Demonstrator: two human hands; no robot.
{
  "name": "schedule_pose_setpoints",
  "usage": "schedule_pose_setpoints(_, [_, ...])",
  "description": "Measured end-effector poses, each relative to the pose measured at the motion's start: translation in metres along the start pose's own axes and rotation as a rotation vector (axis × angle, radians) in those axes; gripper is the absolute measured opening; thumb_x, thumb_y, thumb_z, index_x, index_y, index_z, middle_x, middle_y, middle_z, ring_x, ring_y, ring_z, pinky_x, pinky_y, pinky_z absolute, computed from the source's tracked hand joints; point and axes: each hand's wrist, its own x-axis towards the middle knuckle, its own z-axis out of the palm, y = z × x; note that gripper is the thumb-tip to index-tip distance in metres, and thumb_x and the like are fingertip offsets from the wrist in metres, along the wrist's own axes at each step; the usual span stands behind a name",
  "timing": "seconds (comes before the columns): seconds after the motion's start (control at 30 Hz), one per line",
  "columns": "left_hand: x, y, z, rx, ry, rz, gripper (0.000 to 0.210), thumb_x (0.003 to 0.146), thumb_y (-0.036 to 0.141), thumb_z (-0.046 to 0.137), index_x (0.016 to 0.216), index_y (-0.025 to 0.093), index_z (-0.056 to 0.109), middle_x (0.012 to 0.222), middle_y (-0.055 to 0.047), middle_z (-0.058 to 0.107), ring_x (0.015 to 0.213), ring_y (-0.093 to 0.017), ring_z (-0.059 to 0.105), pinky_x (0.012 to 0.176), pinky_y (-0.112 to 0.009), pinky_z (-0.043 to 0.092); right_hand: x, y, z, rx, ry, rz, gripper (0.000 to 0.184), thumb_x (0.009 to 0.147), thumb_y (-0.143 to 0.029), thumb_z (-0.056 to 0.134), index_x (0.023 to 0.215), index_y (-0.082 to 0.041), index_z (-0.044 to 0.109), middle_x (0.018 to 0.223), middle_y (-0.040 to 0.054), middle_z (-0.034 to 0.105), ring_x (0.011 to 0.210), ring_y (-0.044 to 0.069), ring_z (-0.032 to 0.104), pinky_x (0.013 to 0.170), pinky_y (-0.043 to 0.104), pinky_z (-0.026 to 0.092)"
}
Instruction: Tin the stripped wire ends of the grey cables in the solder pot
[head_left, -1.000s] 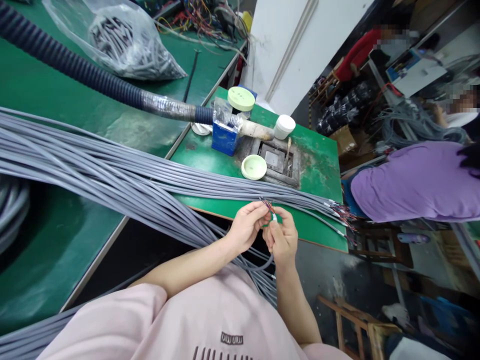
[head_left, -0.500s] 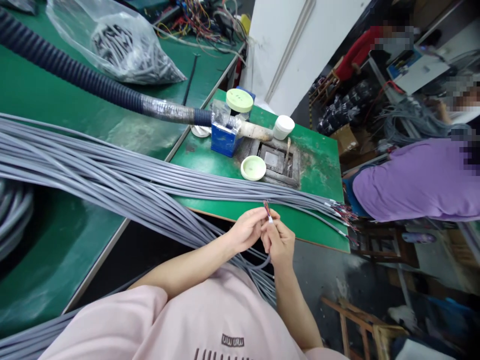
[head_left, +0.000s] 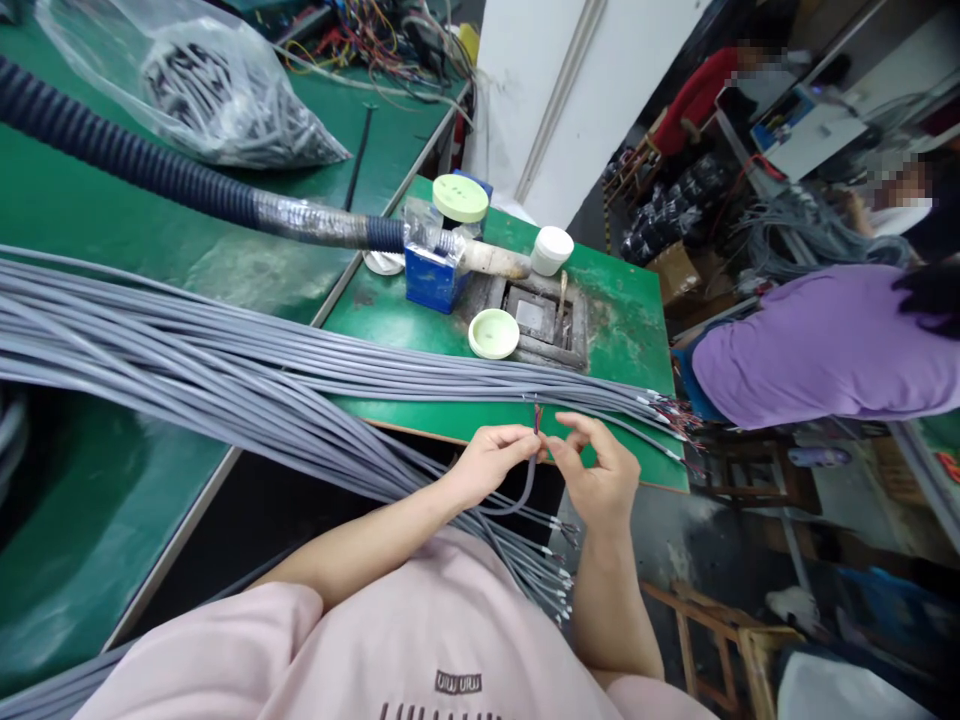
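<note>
Green bench [head_left: 630, 315], crossed by a long bundle of grey cables [head_left: 390, 362]. At its near edge, right hand [head_left: 604, 475] – thumb and forefinger parted, thumb contact with left fingertips impossible to tell. Just beside, left hand [head_left: 491, 462], thumb and fingertips clamped on single grey cable [head_left: 530, 482], looped below, tip upright. At that tip, thin coloured wires [head_left: 538, 416]. Step in hand, apparently: handling these wires, likely calling for a steady left pinch and fine right fingertips. Wires too small to count; cable's far end hidden.
</note>
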Motion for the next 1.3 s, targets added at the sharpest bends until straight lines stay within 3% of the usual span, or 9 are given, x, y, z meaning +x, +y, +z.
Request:
schedule_pose_setpoints(0.13, [-0.005,-0.003,0.001,0.068,-0.069,0.054,0.036,0.073,0.05,0.069,0.07,0.014,0.072,0.069,-0.003,0.065,0.071,-0.015,0.056,0.074,-0.028,0.045,0.008,-0.009,0.007,-0.015,-0.094,-0.052,0.013,0.084,-0.03,0.06,0.088,-0.022,0.069,0.065,-0.0005,0.064,0.06,0.014,0.058,0.063,0.027,0.047])
schedule_pose_setpoints(0.3, [-0.01,-0.003,-0.002,0.213,-0.114,0.039,0.03,0.074,0.045,0.07,0.074,0.015,0.074,0.069,-0.004,0.067,0.069,-0.016,0.058,0.067,-0.027,0.046,0.014,-0.012,0.012,0.097,-0.067,0.031,0.021,0.085,-0.03,0.057,0.069,-0.02,0.067,0.06,-0.001,0.063,0.054,0.012,0.056,0.055,0.024,0.043])
schedule_pose_setpoints(0.37, [-0.012,0.0,-0.003,0.253,-0.109,0.037,0.029,0.075,0.043,0.069,0.073,0.014,0.074,0.066,-0.005,0.067,0.062,-0.013,0.055,0.062,-0.025,0.045,0.017,-0.011,0.011,0.15,-0.007,0.085,0.024,0.084,-0.032,0.058,0.066,-0.019,0.067,0.056,-0.0011,0.061,0.051,0.012,0.053,0.051,0.024,0.041])
schedule_pose_setpoints(0.53, [-0.011,0.01,-0.008,0.15,-0.061,-0.009,0.03,0.073,0.044,0.071,0.078,0.014,0.074,0.067,-0.006,0.069,0.058,-0.012,0.056,0.058,-0.024,0.046,0.023,-0.009,0.003,0.212,0.332,0.157,0.026,0.084,-0.037,0.057,0.07,-0.018,0.069,0.051,-0.0011,0.056,0.042,0.011,0.045,0.042,0.025,0.033])
schedule_pose_setpoints(0.6, [-0.011,0.012,-0.01,0.129,-0.043,-0.023,0.03,0.072,0.044,0.071,0.078,0.015,0.074,0.067,-0.006,0.069,0.058,-0.012,0.056,0.058,-0.024,0.046,0.023,-0.01,0.001,0.175,0.254,0.11,0.023,0.083,-0.036,0.059,0.072,-0.019,0.07,0.055,-0.0004,0.06,0.045,0.012,0.049,0.044,0.024,0.036])
schedule_pose_setpoints(0.67, [-0.011,0.011,-0.012,0.134,-0.056,-0.013,0.031,0.073,0.045,0.07,0.076,0.015,0.074,0.067,-0.006,0.069,0.058,-0.012,0.055,0.06,-0.024,0.046,0.021,-0.012,0.004,0.112,0.071,0.054,0.017,0.081,-0.035,0.063,0.077,-0.02,0.072,0.055,-0.0016,0.06,0.046,0.011,0.05,0.047,0.024,0.039])
schedule_pose_setpoints(0.77, [-0.012,0.008,-0.013,0.144,-0.096,0.014,0.033,0.074,0.046,0.069,0.07,0.014,0.072,0.064,-0.004,0.066,0.059,-0.011,0.053,0.061,-0.024,0.044,0.019,-0.016,0.013,0.016,-0.072,0.001,0.017,0.08,-0.035,0.065,0.084,-0.021,0.072,0.046,-0.0055,0.052,0.041,0.009,0.045,0.048,0.022,0.039])
schedule_pose_setpoints(1.07, [-0.012,0.003,-0.017,0.08,-0.112,0.009,0.034,0.075,0.047,0.069,0.07,0.014,0.073,0.064,-0.005,0.065,0.059,-0.011,0.051,0.063,-0.025,0.043,0.009,-0.017,0.021,0.16,0.019,0.043,0.013,0.083,-0.029,0.063,0.079,-0.022,0.073,0.062,-0.0009,0.069,0.052,0.012,0.06,0.053,0.023,0.047])
schedule_pose_setpoints(1.3, [-0.012,-0.001,-0.019,-0.188,-0.075,-0.119,0.04,0.068,0.049,0.075,0.082,0.012,0.074,0.063,-0.005,0.066,0.057,-0.01,0.056,0.061,-0.024,0.044,0.003,-0.008,0.022,0.222,0.048,0.03,0.012,0.083,-0.026,0.064,0.086,-0.024,0.075,0.074,-0.0002,0.074,0.063,0.014,0.067,0.058,0.024,0.053])
